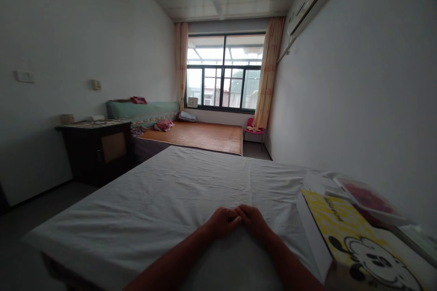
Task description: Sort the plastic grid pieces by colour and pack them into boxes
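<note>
A white sheet (177,191) covers the bed in front of me. My left hand (221,222) and my right hand (254,220) rest side by side on it near the front edge, knuckles touching. The fingers of both hands are curled down into the cloth and seem to pinch it. A faint crease runs away from the hands toward the far side of the bed.
A yellow box with a cartoon mouse (362,245) and a clear pack with something red (367,198) lie on the bed's right side by the wall. A dark cabinet (97,148) stands at the left. Beyond are a second bed with a bamboo mat (198,136), a pink chair (253,129) and a window (223,72).
</note>
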### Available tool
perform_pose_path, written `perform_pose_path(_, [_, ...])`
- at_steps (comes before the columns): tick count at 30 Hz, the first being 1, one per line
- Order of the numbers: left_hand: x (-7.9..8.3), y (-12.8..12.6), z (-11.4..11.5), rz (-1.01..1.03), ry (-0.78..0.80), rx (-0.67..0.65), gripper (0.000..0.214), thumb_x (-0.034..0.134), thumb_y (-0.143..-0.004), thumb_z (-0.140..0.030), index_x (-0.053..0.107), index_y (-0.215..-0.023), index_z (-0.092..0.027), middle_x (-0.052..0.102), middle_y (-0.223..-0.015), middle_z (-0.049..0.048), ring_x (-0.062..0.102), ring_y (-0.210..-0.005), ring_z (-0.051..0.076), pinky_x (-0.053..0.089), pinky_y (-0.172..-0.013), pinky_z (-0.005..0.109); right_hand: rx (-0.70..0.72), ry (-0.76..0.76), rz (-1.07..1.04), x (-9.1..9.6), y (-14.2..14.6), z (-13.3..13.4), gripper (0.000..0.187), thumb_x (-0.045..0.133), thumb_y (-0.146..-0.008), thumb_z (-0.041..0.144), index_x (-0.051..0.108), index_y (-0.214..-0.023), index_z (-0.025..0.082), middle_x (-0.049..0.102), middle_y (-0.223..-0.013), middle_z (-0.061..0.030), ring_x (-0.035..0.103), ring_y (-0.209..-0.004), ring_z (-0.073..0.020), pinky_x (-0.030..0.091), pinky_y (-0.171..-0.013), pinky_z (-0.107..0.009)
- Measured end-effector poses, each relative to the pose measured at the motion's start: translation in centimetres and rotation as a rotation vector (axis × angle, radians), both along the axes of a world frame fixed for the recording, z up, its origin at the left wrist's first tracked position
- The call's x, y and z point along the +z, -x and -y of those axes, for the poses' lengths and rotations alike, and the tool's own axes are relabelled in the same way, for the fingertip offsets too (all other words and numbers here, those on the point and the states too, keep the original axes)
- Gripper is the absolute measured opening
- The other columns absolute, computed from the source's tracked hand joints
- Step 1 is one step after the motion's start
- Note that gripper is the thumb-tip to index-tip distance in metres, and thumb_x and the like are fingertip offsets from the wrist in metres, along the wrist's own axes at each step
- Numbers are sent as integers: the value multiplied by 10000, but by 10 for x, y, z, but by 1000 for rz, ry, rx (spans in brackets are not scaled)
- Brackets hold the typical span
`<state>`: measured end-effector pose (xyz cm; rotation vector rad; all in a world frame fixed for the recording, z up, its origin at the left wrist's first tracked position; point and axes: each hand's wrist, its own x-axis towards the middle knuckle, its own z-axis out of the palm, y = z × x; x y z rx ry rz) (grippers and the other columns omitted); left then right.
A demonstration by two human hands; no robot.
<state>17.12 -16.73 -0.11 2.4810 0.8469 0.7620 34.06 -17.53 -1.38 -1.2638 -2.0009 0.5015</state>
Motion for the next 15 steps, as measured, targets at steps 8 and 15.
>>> perform_pose_path(8, [-4,2,-5,-19,24,3,395,400,-878,-359,580,-607,-135,454,-534,-37,416,-543,84,291,-509,184,5,16,6,-3,-1,-7,383,398,-888,414,592,-669,167,603,-632,8,505,-621,-123,345,-584,-213])
perform_pose_path(15, [-4,0,-8,-43,24,-6,404,384,-890,-372,613,-649,-142,518,-567,-27,434,-549,95,329,-540,193,51,37,-16,5,-4,-6,347,416,-892,375,653,-742,170,662,-708,2,568,-676,-128,385,-619,-202])
